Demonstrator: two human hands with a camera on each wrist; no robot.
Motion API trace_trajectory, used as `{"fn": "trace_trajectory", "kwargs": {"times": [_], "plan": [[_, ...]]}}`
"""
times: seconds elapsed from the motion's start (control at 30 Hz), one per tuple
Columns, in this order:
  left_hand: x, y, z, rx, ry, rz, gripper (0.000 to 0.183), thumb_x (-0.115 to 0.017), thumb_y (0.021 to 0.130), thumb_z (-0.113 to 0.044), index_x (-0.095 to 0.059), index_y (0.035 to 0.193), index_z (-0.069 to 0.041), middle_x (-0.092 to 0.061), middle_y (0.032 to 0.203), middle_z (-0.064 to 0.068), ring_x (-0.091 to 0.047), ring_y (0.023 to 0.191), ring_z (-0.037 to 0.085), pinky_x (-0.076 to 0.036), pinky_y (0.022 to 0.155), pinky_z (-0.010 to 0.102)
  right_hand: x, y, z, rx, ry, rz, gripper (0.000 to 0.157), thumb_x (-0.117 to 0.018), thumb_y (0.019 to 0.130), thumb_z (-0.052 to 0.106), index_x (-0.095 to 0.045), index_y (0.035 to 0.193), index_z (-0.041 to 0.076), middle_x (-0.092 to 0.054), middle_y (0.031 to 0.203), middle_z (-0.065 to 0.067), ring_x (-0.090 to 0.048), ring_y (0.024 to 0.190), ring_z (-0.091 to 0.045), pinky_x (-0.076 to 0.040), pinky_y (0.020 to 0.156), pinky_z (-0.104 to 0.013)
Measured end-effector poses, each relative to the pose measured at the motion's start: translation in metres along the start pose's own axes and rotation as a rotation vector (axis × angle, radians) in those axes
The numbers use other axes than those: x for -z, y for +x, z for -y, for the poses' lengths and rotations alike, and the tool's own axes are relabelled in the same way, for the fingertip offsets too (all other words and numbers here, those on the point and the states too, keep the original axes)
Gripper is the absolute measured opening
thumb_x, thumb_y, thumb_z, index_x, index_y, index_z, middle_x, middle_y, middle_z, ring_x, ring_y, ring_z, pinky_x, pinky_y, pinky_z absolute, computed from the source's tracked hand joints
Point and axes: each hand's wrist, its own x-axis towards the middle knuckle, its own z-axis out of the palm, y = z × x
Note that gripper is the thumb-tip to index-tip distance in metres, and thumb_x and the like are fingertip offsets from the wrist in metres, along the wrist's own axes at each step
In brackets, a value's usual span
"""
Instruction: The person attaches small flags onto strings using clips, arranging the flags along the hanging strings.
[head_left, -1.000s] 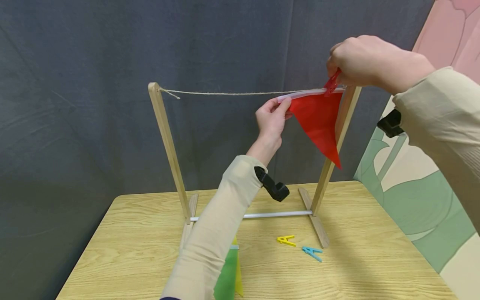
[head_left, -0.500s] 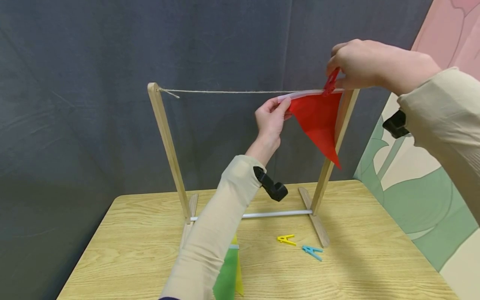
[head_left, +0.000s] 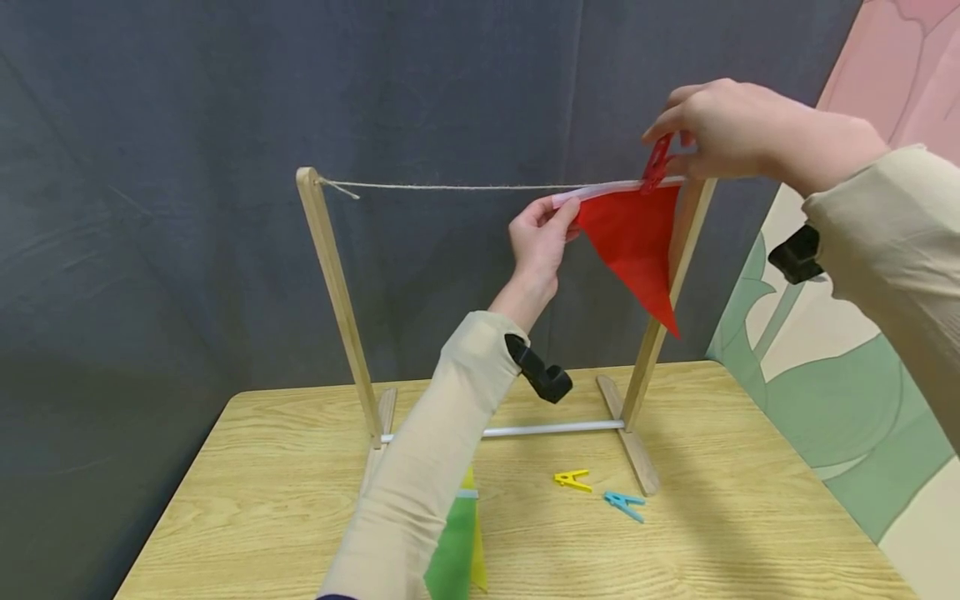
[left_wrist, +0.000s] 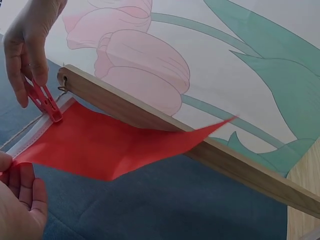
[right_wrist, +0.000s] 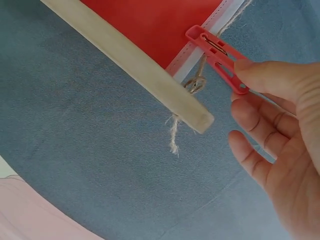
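A red triangular flag [head_left: 633, 242] with a white top band hangs along the string [head_left: 450, 187] near the right post. My left hand [head_left: 540, 237] pinches the left end of that band between thumb and fingers. A red clothespin [head_left: 656, 164] sits across the band and string near the flag's right end. The handles of the clothespin [right_wrist: 217, 55] lie between the thumb and finger of my right hand [head_left: 738, 129], which hold them loosely. In the left wrist view, the clothespin [left_wrist: 47, 105] bites the band's edge. A knot [right_wrist: 195, 84] ties the string beside the post.
The wooden stand has a left post [head_left: 337, 300], a right post [head_left: 651, 354] and a white crossbar [head_left: 555, 429]. On the table [head_left: 247, 492] lie a yellow clothespin [head_left: 573, 478], a blue clothespin [head_left: 624, 505], and green [head_left: 452, 546] and yellow [head_left: 478, 558] flags partly behind my left sleeve.
My right hand's fingers have loosened and spread around the red clothespin, which has tilted slightly. My left hand keeps its pinch on the flag's band, nearly still.
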Motion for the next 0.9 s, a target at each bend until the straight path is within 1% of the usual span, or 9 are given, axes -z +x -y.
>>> {"fn": "trace_trajectory", "kwargs": {"times": [0.13,0.27,0.47,0.53,0.63,0.7,0.8,0.9], "plan": [[0.004,0.0,0.002,0.012,0.032,0.003,0.015,-0.067,0.086,-0.006,-0.066,0.097,0.004,-0.066,0.084,0.011,-0.061,0.068,0.014,-0.054,0.07,0.024,-0.002,0.001,-0.001,-0.011,0.017,-0.002,0.039,-0.068,0.079,-0.003,-0.059,0.116,-0.009,-0.053,0.109,-0.029,-0.051,0.091,-0.045,-0.051,0.074,-0.057],[0.007,0.0,0.004,0.017,0.061,0.01,0.016,-0.067,0.086,-0.009,-0.067,0.098,0.003,-0.067,0.086,0.01,-0.061,0.069,0.014,-0.054,0.071,0.024,-0.003,0.001,-0.002,-0.011,0.027,-0.02,0.038,-0.069,0.08,0.0,-0.059,0.116,-0.008,-0.054,0.109,-0.029,-0.051,0.091,-0.044,-0.051,0.074,-0.056],[0.011,0.001,0.006,-0.01,0.061,0.006,0.018,-0.069,0.085,-0.007,-0.067,0.097,0.006,-0.064,0.078,0.004,-0.056,0.067,0.014,-0.054,0.073,0.028,-0.005,0.001,-0.003,0.004,0.025,-0.043,0.037,-0.069,0.081,0.002,-0.06,0.115,-0.008,-0.055,0.107,-0.027,-0.052,0.091,-0.043,-0.051,0.074,-0.056],[0.011,0.001,0.007,-0.018,0.057,0.01,0.018,-0.069,0.084,-0.006,-0.067,0.097,0.007,-0.062,0.075,0.002,-0.056,0.067,0.016,-0.054,0.072,0.027,-0.005,0.001,-0.003,0.008,0.026,-0.047,0.036,-0.069,0.081,0.002,-0.06,0.115,-0.008,-0.056,0.106,-0.027,-0.052,0.091,-0.042,-0.051,0.074,-0.055],[0.013,0.002,0.009,-0.023,0.059,0.018,0.017,-0.068,0.084,-0.004,-0.067,0.097,0.007,-0.061,0.074,0.0,-0.056,0.066,0.015,-0.052,0.068,0.022,-0.006,0.001,-0.003,0.022,0.027,-0.056,0.035,-0.069,0.081,0.002,-0.06,0.114,-0.008,-0.057,0.105,-0.026,-0.053,0.09,-0.041,-0.051,0.074,-0.055],[0.013,0.002,0.01,-0.029,0.066,0.024,0.017,-0.068,0.084,-0.003,-0.067,0.097,0.008,-0.062,0.074,0.002,-0.056,0.064,0.013,-0.05,0.065,0.019,-0.007,0.001,-0.003,0.027,0.029,-0.061,0.035,-0.069,0.081,0.002,-0.06,0.113,-0.008,-0.057,0.104,-0.026,-0.054,0.09,-0.041,-0.051,0.074,-0.055],[0.014,0.003,0.011,-0.033,0.08,0.028,0.017,-0.067,0.084,-0.002,-0.067,0.097,0.009,-0.065,0.078,0.007,-0.056,0.061,0.01,-0.05,0.064,0.019,-0.007,0.002,-0.004,0.034,0.04,-0.067,0.034,-0.07,0.08,0.001,-0.061,0.112,-0.009,-0.058,0.102,-0.027,-0.055,0.089,-0.041,-0.051,0.075,-0.055],[0.014,0.004,0.012,-0.031,0.102,0.025,0.016,-0.067,0.084,-0.002,-0.067,0.096,0.009,-0.065,0.08,0.011,-0.056,0.061,0.01,-0.05,0.065,0.019,-0.008,0.002,-0.003,0.041,0.049,-0.078,0.033,-0.07,0.08,0.0,-0.061,0.11,-0.01,-0.058,0.101,-0.027,-0.055,0.088,-0.041,-0.051,0.075,-0.055]]}}
